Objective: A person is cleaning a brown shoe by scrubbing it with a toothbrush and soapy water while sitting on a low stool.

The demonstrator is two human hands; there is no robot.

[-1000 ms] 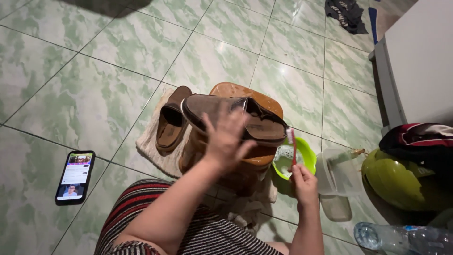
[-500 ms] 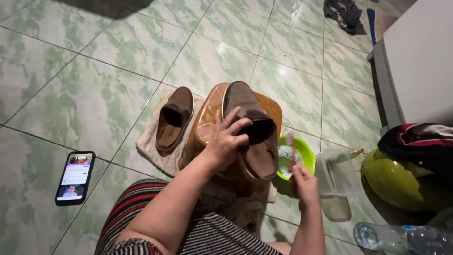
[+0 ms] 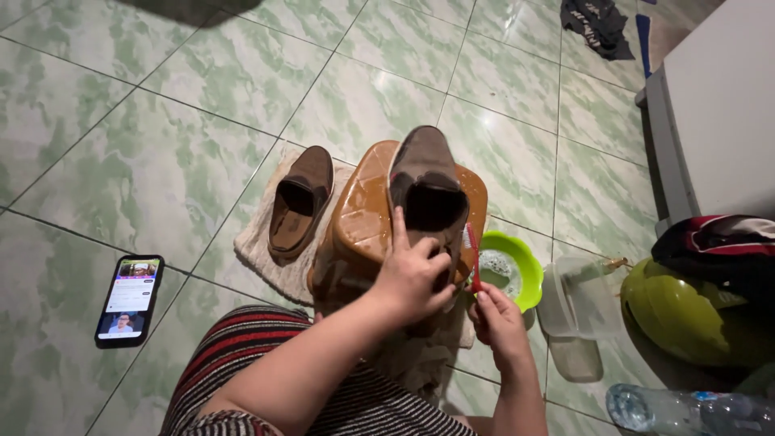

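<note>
A brown shoe [image 3: 425,173] lies upright on a small brown plastic stool [image 3: 359,214], toe pointing away from me. My left hand [image 3: 412,270] grips the shoe's heel end, index finger raised along the opening. My right hand [image 3: 496,319] holds a red toothbrush [image 3: 471,257] whose bristles touch the shoe's right heel side. The second brown shoe [image 3: 300,200] rests on a pale cloth [image 3: 266,250] to the left of the stool.
A green bowl [image 3: 521,270] with foamy water sits right of the stool. A clear plastic container [image 3: 577,303], a green helmet [image 3: 686,315], a water bottle [image 3: 686,410] and a white cabinet [image 3: 718,113] crowd the right. A lit phone [image 3: 129,299] lies on the tiled floor at left.
My left hand turned the shoe from lying crosswise to pointing away from me, upright on the stool. My right hand brought the toothbrush from the green bowl up to the shoe's heel.
</note>
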